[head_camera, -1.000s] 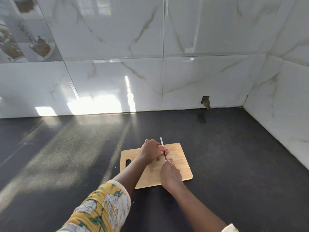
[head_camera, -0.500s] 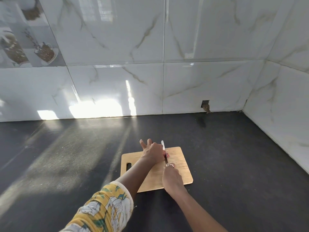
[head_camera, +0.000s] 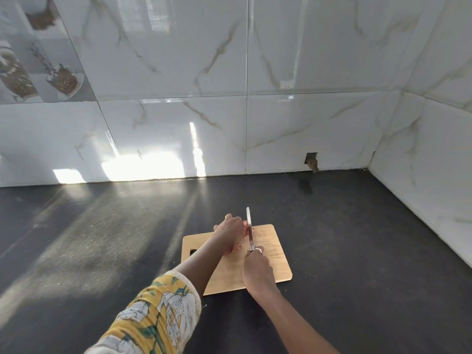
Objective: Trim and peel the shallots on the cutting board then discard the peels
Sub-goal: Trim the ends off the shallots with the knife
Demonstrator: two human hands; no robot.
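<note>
Left hand (head_camera: 229, 232) recurled on shallot (head_camera: 245, 224); right hand (head_camera: 258, 274) grips knife (head_camera: 249, 233).

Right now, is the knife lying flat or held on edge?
On edge: the right hand grips the knife, whose blade shows as a thin line over the cutting board.

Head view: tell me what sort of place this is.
Probably a home kitchen: a dark countertop meets glossy marble-look wall tiles, and on a wooden cutting board the right hand holds a knife beside a shallot.
</note>
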